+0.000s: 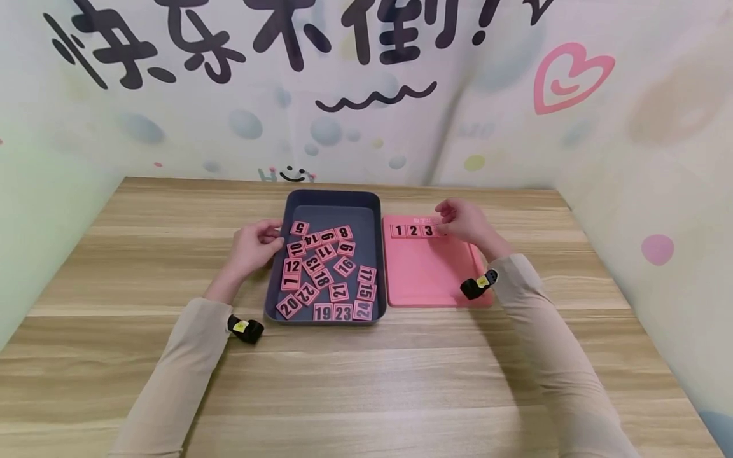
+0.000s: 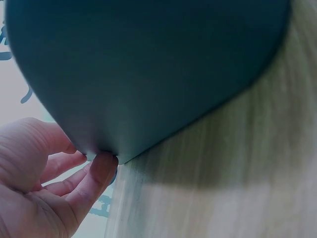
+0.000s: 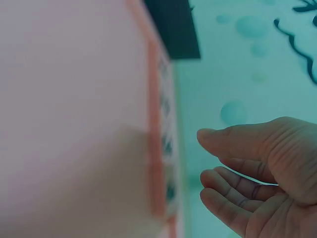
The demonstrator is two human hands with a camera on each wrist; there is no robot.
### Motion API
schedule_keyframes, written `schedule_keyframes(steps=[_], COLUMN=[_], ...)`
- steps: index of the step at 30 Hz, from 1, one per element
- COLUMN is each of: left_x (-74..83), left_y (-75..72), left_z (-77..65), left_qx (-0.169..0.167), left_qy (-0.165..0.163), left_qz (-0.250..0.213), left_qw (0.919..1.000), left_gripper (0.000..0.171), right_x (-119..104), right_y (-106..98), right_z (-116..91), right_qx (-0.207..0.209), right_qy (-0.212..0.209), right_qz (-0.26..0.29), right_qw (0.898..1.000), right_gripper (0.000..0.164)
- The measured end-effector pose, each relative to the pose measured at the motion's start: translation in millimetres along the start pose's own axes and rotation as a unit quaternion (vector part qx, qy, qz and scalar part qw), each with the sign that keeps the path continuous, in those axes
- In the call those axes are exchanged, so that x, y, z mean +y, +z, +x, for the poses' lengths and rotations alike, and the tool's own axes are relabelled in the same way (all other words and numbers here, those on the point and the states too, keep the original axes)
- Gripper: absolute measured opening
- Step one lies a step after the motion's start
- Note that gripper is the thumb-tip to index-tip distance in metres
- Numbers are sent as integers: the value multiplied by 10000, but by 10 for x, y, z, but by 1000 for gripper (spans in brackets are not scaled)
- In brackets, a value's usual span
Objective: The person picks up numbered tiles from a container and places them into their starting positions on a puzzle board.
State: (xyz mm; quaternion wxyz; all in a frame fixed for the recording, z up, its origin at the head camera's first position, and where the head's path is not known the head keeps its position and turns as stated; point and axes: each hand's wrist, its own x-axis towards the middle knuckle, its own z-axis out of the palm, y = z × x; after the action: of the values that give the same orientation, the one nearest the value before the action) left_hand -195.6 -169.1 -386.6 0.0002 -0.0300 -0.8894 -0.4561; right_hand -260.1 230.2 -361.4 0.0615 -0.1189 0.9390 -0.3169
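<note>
My left hand (image 1: 256,245) is at the left side of a dark blue tray (image 1: 361,205), with thumb and fingers pinching its edge. In the left wrist view, the tray's outer wall (image 2: 148,74) fills the upper part, the fingertips right at its end. Inside the tray lie several pink number tiles (image 1: 323,253), turned various ways. My right hand (image 1: 462,221) hovers over the upper part of a pink board (image 1: 426,273), thumb and fingers apart with nothing between them. Tiles 1, 2 and 3 (image 1: 428,231) stand in a row there; a further tile beside them is mostly hidden by the hand.
Tray and board stand side by side on a wood-grain table (image 1: 343,388). Behind it rises a wall covering (image 1: 189,140) with large dark characters and coloured dots. Black straps with small devices (image 1: 245,329) sit at both wrists.
</note>
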Motion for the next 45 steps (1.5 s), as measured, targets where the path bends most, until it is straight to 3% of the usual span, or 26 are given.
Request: schedule_keyframes(steps=[10,18,29,33,38,45], left_x=[3,22,28,19,3,-5], left_y=[2,-1,-7,-8,-8,-14], left_z=[5,0,7,3,2,2], left_qx=[-19,-41,-43,-12,-17,-40], left_qy=[6,-58,-69,-1,2,56], left_qz=[-7,7,-49,-47,-37,-74], left_qw=[10000,10000,10000,10000,10000,9999], left_gripper=[38,38,38,37,37,37], right_x=[-585,-931,-1302,-1426,-1550,-1672], right_y=[157,383,679,775,893,1074], right_z=[106,194,293,346,434,561], right_qx=[-58,-221,-610,-789,-870,-942], right_qy=[-363,-616,-1083,-1197,-1290,-1213], right_qz=[410,684,676,970,1148,1003], right_qw=[9985,9955,9899,9849,9811,9830], right_gripper=[35,33,30,32,32,32])
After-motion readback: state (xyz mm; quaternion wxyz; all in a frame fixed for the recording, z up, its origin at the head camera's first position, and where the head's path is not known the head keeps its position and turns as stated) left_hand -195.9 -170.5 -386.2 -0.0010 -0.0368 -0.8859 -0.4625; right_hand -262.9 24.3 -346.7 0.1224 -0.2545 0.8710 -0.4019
